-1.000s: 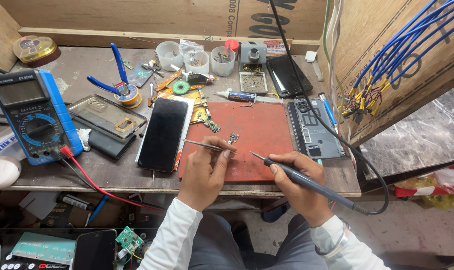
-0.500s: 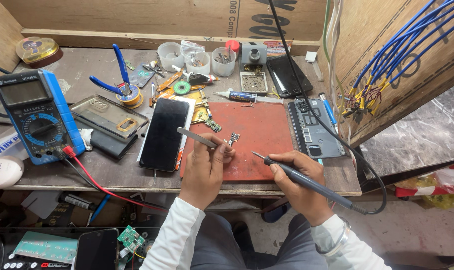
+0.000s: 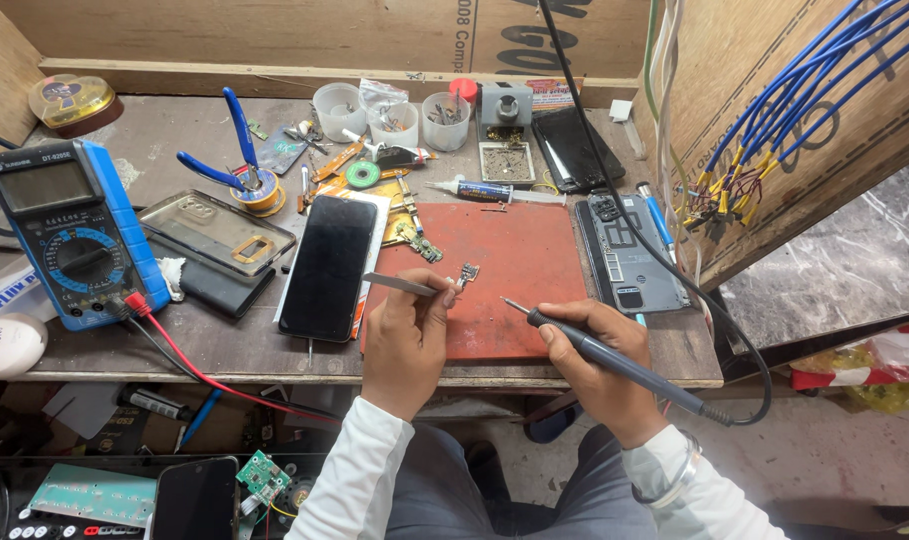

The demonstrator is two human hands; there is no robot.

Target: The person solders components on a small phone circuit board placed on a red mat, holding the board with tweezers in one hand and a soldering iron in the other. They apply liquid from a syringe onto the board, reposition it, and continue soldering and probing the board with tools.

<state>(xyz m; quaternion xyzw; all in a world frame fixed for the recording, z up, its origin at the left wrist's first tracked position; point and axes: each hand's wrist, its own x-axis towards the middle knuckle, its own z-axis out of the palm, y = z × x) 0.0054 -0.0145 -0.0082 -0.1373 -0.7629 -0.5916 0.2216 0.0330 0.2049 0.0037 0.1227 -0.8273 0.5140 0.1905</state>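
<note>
A person seated at a cluttered wooden surface (image 3: 224,350) works over a red mat (image 3: 519,255). The left hand (image 3: 406,335) pinches a pair of metal tweezers (image 3: 399,284), whose tips grip a small metal component (image 3: 467,273) held just above the mat, near its middle. The right hand (image 3: 599,350) is wrapped around a dark soldering iron (image 3: 614,358), its thin tip pointing toward the component but apart from it; a black cable (image 3: 749,350) loops from the iron's rear end. Just left of the mat lies a black smartphone (image 3: 326,265), screen up. Farther left sit a clear phone case (image 3: 214,232) and a blue multimeter (image 3: 69,235) with a red lead (image 3: 209,375) trailing off the surface's edge. Blue-handled pliers (image 3: 229,160) rest on a spool at the back, near three small plastic cups (image 3: 394,118) of parts. An opened phone body (image 3: 629,255) lies just right of the mat, and a bundle of blue wires (image 3: 804,100) hangs on the wooden wall at right.
</note>
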